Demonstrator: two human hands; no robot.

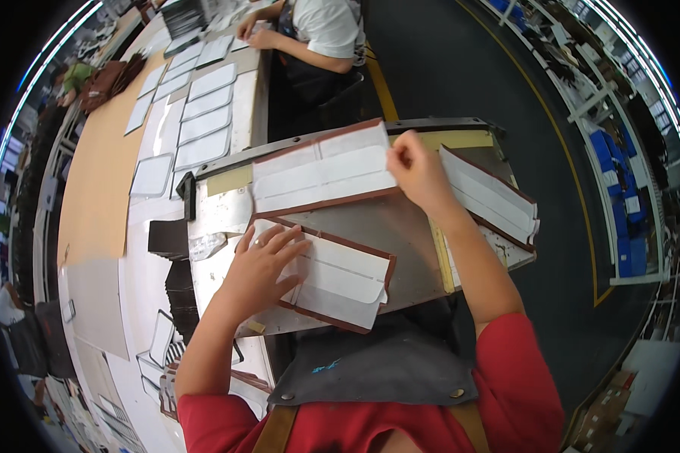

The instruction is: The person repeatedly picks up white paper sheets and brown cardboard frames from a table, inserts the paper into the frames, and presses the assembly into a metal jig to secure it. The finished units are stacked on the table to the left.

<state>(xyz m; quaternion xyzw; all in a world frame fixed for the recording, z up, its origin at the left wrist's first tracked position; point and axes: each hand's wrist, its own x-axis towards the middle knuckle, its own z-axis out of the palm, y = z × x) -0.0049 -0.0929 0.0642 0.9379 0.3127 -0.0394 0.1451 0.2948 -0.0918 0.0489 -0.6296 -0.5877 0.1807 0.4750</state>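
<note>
My left hand (264,260) lies flat, fingers spread, on a brown-edged leather panel with white lining (340,279) near the front of a metal work plate (370,226). My right hand (415,170) pinches the right edge of a second brown-and-white panel (321,170) lying farther back on the plate. A stack of similar white-lined panels (491,196) rests at the plate's right side, just beyond my right wrist.
Rows of white-lined pieces (204,113) cover the long bench at the left, with dark leather stacks (170,238) near the plate. Another person in a white top (321,30) works at the far end. Blue bins (619,189) line shelves on the right.
</note>
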